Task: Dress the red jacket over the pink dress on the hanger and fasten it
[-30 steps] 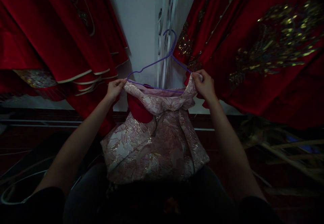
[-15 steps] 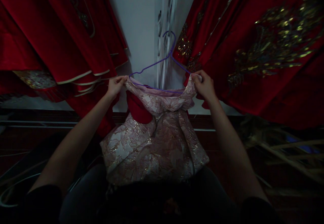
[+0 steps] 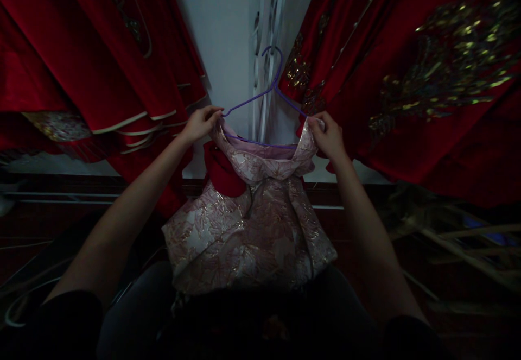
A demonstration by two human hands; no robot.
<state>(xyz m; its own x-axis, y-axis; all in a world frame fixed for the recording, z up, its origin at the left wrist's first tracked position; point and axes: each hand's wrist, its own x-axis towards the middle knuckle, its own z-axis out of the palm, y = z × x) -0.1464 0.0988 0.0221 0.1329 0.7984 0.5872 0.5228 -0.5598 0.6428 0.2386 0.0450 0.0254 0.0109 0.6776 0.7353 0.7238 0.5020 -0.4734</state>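
A pale pink brocade dress (image 3: 260, 229) with metallic gold threads lies over my lap, its neckline raised in front of me. A purple hanger (image 3: 249, 101) runs inside the neckline, its hook pointing up. My left hand (image 3: 202, 123) pinches the left shoulder of the dress at the hanger's end. At the opposite shoulder, my right hand (image 3: 328, 134) grips the fabric between thumb and fingers against the hanger's other end. A piece of red cloth (image 3: 226, 174) rests against the left side of the bodice.
Red garments with pale trim (image 3: 81, 39) hang at the left. Red garments with gold sequins (image 3: 451, 72) hang at the right. Behind the hanger are a white wall (image 3: 220, 34) and pale upright bars. Wooden slats (image 3: 468, 240) stand low on the right, in dim light.
My left hand has moved inward and slightly up, bringing the dress's left shoulder closer along the hanger's arm. My right hand stays nearly where it was.
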